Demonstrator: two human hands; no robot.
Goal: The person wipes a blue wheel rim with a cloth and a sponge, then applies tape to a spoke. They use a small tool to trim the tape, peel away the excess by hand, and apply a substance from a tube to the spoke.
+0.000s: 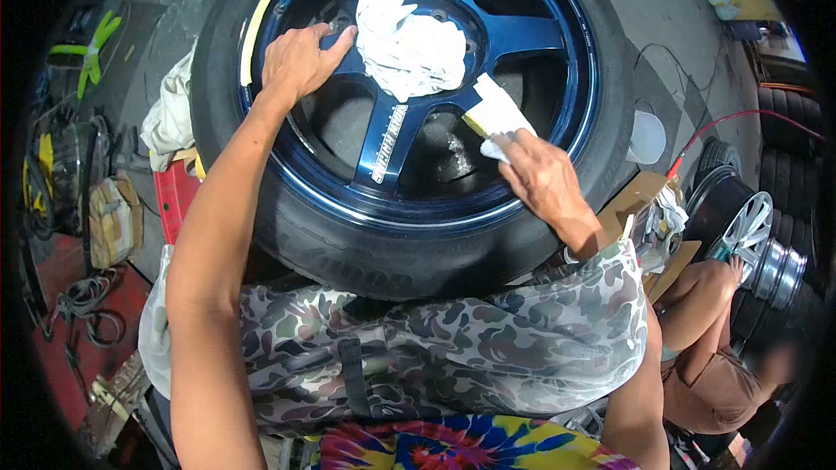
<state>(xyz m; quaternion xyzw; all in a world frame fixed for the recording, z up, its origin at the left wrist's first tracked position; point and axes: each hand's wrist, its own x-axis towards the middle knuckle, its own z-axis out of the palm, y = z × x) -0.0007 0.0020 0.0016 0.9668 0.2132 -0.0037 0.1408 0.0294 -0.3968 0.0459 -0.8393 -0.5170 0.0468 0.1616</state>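
Note:
A blue multi-spoke wheel (393,141) with white lettering on one spoke lies face up in front of me, inside a black tire (348,254). My left hand (300,61) rests on the rim's left side, thumb apart from the fingers, holding nothing that I can see. A yellow tape strip (264,10) runs along the rim's edge beside it. My right hand (544,176) grips a white strip with a yellow edge (501,106) over the lower right opening. A bit of white material shows at its fingertips. On the hub sits a crumpled white cloth (409,52).
Other wheels (751,224) and stacked tires (788,161) stand at the right, near a crouching person (714,383). An open cardboard box (640,200) is close to my right forearm. A red hose (740,117) crosses there. Green gloves (94,52) and cables (87,309) lie left.

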